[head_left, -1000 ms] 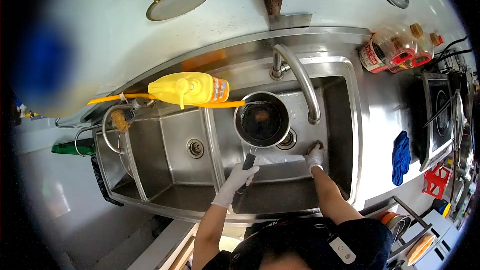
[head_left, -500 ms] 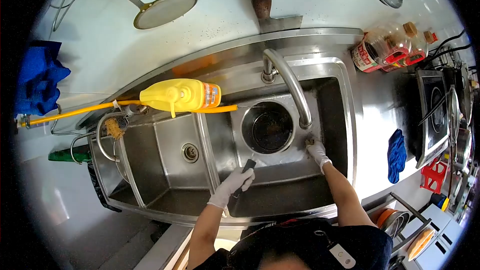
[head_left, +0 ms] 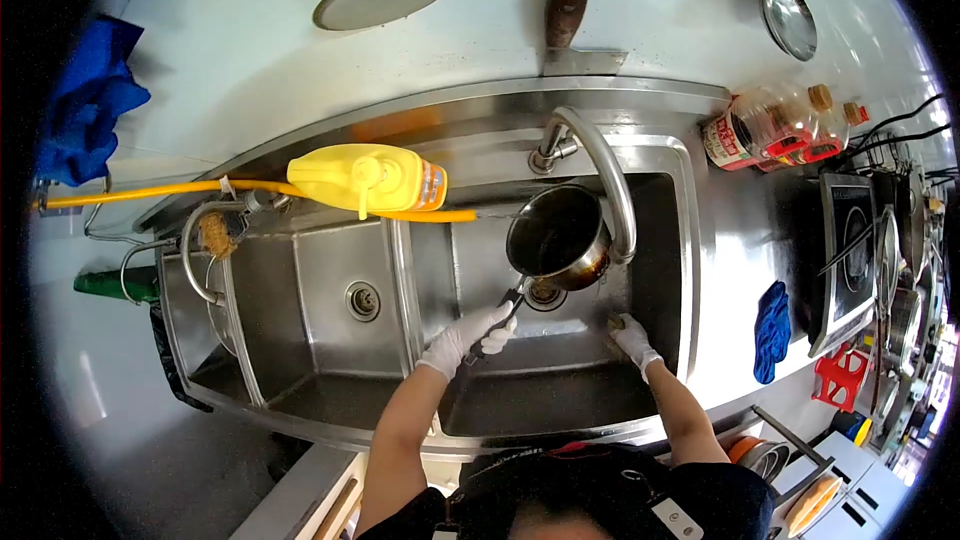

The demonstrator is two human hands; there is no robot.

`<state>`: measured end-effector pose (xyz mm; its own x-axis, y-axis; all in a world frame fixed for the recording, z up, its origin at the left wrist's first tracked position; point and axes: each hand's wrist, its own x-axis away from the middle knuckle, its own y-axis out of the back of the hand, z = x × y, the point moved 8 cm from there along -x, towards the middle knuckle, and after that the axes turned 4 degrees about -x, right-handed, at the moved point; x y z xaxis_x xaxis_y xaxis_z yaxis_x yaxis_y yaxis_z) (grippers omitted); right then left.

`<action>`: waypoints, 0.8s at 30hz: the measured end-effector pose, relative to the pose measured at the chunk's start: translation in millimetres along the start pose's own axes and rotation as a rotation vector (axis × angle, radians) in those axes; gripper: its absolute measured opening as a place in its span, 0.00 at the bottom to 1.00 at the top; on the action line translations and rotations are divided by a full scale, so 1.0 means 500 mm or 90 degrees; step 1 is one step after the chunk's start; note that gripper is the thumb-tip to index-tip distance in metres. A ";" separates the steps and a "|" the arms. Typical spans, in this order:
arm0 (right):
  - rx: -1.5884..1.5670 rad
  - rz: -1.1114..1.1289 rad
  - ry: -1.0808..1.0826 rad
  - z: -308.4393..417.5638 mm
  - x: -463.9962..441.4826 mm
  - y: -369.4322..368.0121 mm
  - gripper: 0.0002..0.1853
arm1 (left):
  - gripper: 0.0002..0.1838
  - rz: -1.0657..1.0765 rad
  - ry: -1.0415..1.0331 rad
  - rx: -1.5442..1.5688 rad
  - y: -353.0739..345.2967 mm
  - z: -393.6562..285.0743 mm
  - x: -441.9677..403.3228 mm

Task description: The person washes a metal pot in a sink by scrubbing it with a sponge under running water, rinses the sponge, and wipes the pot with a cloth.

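Observation:
My left hand (head_left: 470, 338), in a white glove, is closed round the dark handle (head_left: 510, 308) of a saucepan (head_left: 585, 265). The pan is tilted in the right sink basin, its dark inside showing and its outer side stained brown. Below it the drain (head_left: 545, 295) is partly visible. My right hand (head_left: 635, 342), also gloved, is lower right of the pan and apart from it. Its fingers close on a small brownish scrubber-like piece (head_left: 615, 322), mostly hidden. The curved faucet (head_left: 605, 180) reaches over the pan's right side.
A yellow pump bottle (head_left: 365, 180) lies on the sink's back ledge beside a yellow hose (head_left: 455, 216), from which a thin stream runs toward the pan. A divider (head_left: 403, 280) separates the left basin. Large bottles (head_left: 735, 140), a blue cloth (head_left: 772, 330) and a cooktop (head_left: 850, 240) are on the right.
The saucepan has gone from lying flat to tilted, uncovering the drain and its stained side. My right hand has moved a little away from it. The camera view has shifted slightly.

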<state>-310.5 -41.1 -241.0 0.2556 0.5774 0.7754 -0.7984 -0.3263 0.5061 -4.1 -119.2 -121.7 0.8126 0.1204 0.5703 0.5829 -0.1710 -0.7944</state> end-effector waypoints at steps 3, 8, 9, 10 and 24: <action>-0.019 0.020 -0.016 -0.010 -0.005 -0.002 0.26 | 0.23 -0.011 0.024 -0.034 -0.008 -0.022 0.014; -0.016 0.004 -0.003 -0.040 -0.039 -0.024 0.25 | 0.23 -0.017 0.018 -0.040 -0.006 -0.043 0.043; -0.064 0.033 -0.016 -0.038 -0.038 -0.030 0.28 | 0.24 -0.014 0.004 -0.055 -0.011 -0.046 0.051; -0.112 0.062 -0.029 -0.050 -0.050 -0.045 0.31 | 0.23 -0.024 0.010 -0.034 -0.011 -0.038 0.055; 0.254 -0.017 0.039 0.034 0.017 -0.025 0.32 | 0.17 -0.469 -0.054 -0.213 -0.019 0.057 0.093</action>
<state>-289.0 -44.9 -234.3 0.2305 0.6297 0.7418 -0.5140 -0.5685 0.6423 28.2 -83.9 -93.5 0.2251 0.3876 0.8939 0.9478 -0.2997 -0.1088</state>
